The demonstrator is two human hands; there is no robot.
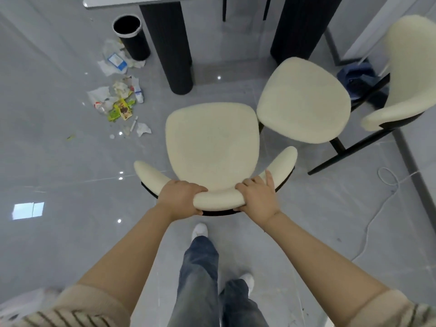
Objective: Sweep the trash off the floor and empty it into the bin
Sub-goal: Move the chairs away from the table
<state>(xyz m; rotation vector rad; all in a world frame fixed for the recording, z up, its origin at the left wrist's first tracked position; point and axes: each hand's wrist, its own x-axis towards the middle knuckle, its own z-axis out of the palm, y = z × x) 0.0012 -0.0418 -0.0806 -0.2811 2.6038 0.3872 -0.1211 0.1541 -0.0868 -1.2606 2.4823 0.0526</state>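
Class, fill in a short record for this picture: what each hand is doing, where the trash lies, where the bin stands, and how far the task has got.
left hand: gripping the backrest of the nearest chair
right hand: gripping the same backrest
trash: scattered on the floor, left of the chair
bin: upright beside a dark table leg
broom: none in view
task stage: sweeping not yet begun

Chair (212, 147): centre, directly before the person, both hands on its backrest. Second chair (304, 100): just right, touching. Third chair (401, 74): far right. Trash (118, 97): left, on floor. Bin (132, 38): behind trash, beside table leg (169, 43).
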